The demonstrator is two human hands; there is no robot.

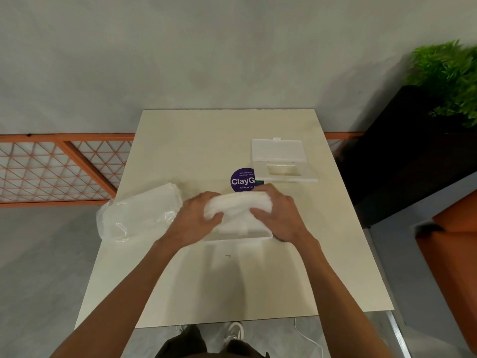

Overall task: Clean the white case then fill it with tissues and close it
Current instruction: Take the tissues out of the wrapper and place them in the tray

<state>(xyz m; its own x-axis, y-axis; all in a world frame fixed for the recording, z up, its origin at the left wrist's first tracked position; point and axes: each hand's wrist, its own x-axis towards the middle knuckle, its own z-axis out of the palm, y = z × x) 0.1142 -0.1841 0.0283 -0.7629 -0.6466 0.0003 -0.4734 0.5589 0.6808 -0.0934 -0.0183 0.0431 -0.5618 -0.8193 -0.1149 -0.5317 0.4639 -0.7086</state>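
A thick stack of white tissues sits in the open white case base at the middle of the table. My left hand grips the stack's left end and my right hand grips its right end, both pressing on it. The case base is mostly hidden under the tissues and hands; only its front rim shows. The case's white lid, with its flap up and a rectangular slot, lies apart at the far right of the table.
A clear plastic tissue wrapper with some tissues lies at the table's left edge. A purple round sticker is behind the case. The beige table borders an orange lattice rail at left and a black planter with green plant at right.
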